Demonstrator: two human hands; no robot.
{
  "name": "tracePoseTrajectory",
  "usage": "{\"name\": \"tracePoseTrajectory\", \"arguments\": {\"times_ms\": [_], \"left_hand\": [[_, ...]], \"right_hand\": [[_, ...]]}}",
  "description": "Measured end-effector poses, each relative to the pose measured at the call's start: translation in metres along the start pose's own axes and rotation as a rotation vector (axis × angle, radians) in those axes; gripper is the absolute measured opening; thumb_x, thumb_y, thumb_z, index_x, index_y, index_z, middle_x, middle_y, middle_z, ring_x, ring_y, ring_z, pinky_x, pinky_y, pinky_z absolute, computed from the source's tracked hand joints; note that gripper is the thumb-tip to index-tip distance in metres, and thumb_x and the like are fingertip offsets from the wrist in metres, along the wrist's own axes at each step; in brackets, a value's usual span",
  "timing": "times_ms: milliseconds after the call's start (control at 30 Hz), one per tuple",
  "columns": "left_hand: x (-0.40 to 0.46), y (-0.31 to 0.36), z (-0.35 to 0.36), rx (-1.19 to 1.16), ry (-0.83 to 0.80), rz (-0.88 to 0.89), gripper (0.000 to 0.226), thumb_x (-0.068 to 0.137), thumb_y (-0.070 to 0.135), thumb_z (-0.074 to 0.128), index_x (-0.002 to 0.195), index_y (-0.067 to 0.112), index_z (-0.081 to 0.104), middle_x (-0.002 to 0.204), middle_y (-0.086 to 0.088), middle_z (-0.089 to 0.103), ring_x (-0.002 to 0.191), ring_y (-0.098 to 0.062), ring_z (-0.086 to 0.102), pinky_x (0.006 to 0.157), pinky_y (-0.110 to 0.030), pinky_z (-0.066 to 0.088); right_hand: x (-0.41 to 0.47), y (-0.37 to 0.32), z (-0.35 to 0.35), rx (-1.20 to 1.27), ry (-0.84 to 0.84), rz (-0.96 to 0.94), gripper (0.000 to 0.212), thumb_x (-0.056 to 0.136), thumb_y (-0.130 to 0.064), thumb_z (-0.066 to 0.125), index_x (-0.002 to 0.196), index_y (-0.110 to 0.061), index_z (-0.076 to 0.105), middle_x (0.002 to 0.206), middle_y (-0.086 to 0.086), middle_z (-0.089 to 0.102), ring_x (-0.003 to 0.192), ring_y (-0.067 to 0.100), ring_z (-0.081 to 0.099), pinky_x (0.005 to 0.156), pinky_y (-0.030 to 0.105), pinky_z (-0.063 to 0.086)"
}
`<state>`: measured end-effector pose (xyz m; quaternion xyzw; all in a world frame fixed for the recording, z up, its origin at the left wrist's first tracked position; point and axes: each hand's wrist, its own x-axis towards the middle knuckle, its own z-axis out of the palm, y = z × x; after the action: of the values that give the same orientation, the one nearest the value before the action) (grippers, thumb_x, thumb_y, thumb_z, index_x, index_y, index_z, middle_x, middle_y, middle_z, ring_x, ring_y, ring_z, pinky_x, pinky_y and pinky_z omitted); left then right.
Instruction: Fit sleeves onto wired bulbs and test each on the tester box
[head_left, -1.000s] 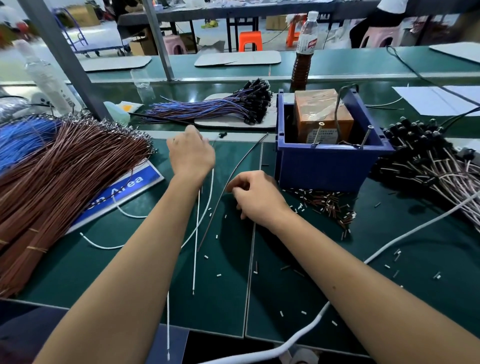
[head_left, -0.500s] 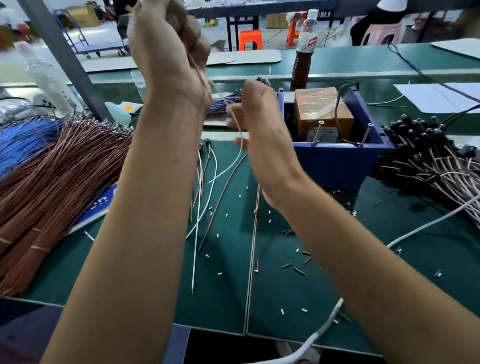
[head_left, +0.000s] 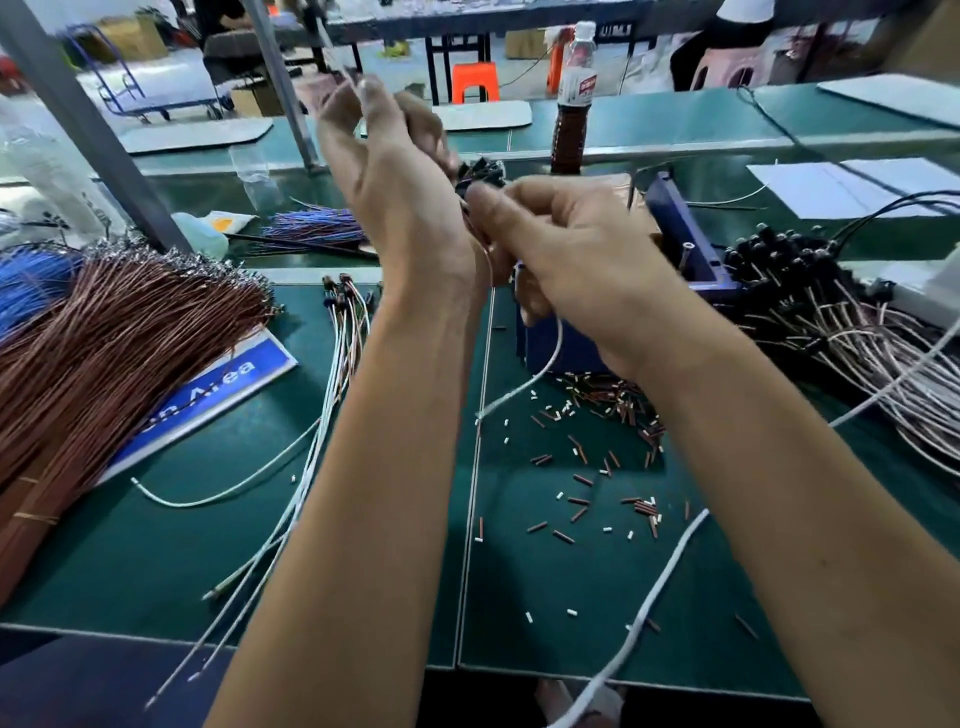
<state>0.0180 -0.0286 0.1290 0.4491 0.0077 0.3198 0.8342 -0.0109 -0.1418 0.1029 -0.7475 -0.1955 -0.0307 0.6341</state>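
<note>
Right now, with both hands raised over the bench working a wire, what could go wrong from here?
1. The white wire hanging from the right hand trails down near the loose sleeve pieces; it could drag and scatter them.
2. The left hand pinches fine wire high up and blurred; the grip may slip.
3. The hands hide much of the blue tester box, so reaching for it could snag the finished black-capped wires beside it.
</note>
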Motion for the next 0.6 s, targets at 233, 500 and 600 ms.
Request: {"name": "tracePoseTrajectory", "arguments": {"times_ms": [233,500,600], "left_hand": [[-0.007,-0.017,-0.017,-0.319,0.017,-0.292,0.026,0.113,0.013,0.032,0.09,0.009,0.044,0.061,0.0,0.049,0.052,-0.013,0.043,0.052,-0.025,0.038],[-0.002,-0.018,-0.049,-0.462,-0.164,-0.482,0.04,0.112,0.032,0.036,0.074,0.021,0.041,0.055,0.007,0.023,0.046,-0.01,0.016,0.043,-0.022,0.017],[-0.018,-0.031,-0.056,-0.08,-0.394,-0.308,0.033,0.109,0.028,0.047,0.077,0.02,0.044,0.06,0.007,0.028,0.049,-0.01,0.019,0.044,-0.023,0.021]], "right_hand": [[-0.005,0.02,-0.023,-0.145,-0.027,0.011,0.015,0.101,-0.019,0.069,0.088,-0.014,0.076,0.062,-0.004,0.064,0.049,0.011,0.047,0.052,0.03,0.044],[-0.022,0.028,-0.084,-0.424,0.159,-0.179,0.009,0.092,-0.024,0.08,0.086,-0.018,0.082,0.069,-0.006,0.076,0.052,-0.001,0.061,0.058,0.013,0.048],[-0.031,0.03,-0.098,-0.473,0.132,-0.239,0.007,0.091,-0.022,0.081,0.088,-0.017,0.082,0.069,-0.008,0.075,0.056,0.0,0.063,0.06,0.015,0.05]]}}
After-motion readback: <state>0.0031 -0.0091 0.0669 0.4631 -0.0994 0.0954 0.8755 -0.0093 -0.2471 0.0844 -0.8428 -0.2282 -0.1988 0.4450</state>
